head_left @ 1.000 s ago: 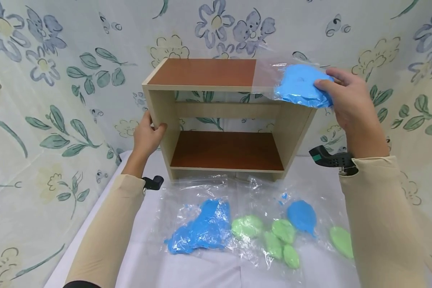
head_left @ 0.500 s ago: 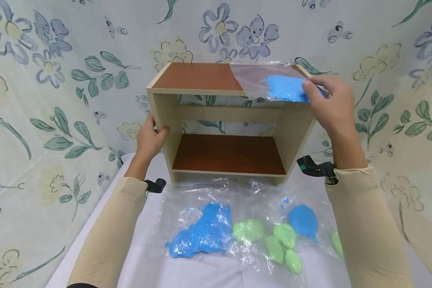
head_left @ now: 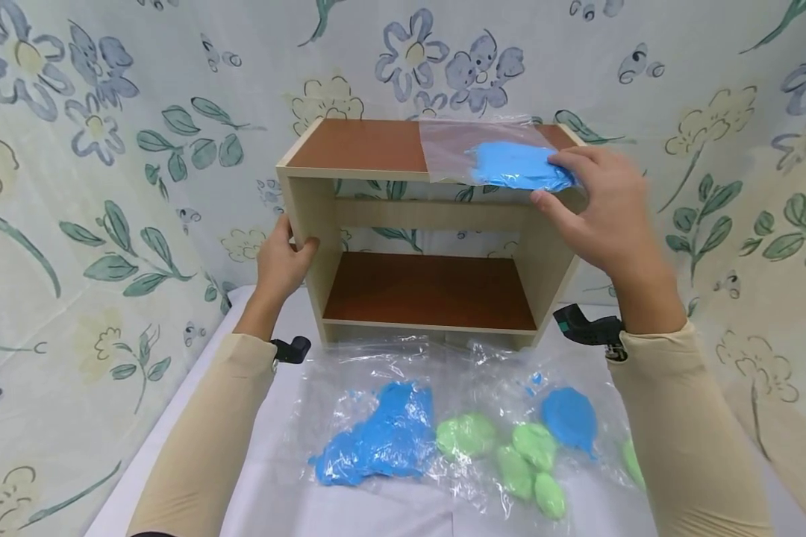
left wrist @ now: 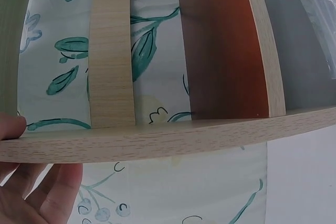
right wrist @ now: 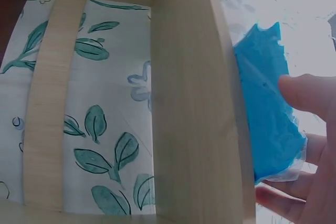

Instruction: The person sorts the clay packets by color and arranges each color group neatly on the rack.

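Note:
A small wooden shelf [head_left: 416, 291] with reddish-brown boards stands upright on the white cloth. My left hand [head_left: 283, 257] grips its left side panel; the left wrist view shows the thumb [left wrist: 11, 127] inside and several fingers [left wrist: 44, 195] outside. On the right part of the top board [head_left: 356, 145] lies a clear plastic bag of blue slime-like stuff [head_left: 517, 165], its transparent end spread leftward. My right hand [head_left: 607, 212] is at the bag's right end, fingertips on it and thumb apart, lower, before the top's front edge. In the right wrist view the blue bag [right wrist: 268, 103] lies along the shelf's top.
In front of the shelf, clear bags lie on the cloth [head_left: 275, 477]: one with a blue mass [head_left: 379, 436], others with several green lumps [head_left: 466, 435] and a blue round piece [head_left: 569, 418]. Floral fabric [head_left: 208, 67] hangs behind and at both sides.
My right hand has brought the blue bag leftward and down onto the shelf's top, and its thumb has come off the bag. The left hand keeps its grip on the side panel.

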`<state>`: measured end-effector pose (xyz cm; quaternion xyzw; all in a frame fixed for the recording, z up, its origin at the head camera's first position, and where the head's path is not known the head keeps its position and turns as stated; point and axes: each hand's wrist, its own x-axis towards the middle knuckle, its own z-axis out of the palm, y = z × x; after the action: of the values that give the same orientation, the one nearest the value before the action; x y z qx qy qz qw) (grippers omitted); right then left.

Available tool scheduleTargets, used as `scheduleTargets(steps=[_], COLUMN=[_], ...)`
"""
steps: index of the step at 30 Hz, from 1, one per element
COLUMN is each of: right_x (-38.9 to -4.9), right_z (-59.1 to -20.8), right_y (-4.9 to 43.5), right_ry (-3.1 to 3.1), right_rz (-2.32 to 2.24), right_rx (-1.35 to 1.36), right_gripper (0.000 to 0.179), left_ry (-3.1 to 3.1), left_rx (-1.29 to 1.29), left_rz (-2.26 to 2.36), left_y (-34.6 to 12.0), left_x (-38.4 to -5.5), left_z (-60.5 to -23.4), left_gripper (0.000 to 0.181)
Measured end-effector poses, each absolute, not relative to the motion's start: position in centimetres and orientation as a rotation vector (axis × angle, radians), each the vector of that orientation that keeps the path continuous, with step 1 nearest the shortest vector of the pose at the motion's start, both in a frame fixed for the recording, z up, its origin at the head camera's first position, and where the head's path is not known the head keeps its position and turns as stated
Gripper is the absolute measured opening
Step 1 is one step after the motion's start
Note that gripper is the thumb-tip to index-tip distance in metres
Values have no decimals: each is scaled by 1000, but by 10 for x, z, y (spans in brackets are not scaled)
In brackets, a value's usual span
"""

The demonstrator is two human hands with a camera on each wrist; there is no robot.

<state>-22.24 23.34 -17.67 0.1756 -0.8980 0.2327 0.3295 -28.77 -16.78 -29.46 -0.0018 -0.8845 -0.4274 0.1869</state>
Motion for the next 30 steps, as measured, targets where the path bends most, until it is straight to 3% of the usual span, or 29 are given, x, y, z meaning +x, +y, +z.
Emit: scheduleTargets(steps=[30], right_x=[-241], right_z=[-186], right_y=[173], right_ry=[-2223], right_rz=[574], right_rx=[611], right_gripper=[51], left_ry=[-2473], left_rx=[-1], left_rz=[-1220], left_y=[-166], left_x=[-288], left_z=[-298], left_gripper=[51])
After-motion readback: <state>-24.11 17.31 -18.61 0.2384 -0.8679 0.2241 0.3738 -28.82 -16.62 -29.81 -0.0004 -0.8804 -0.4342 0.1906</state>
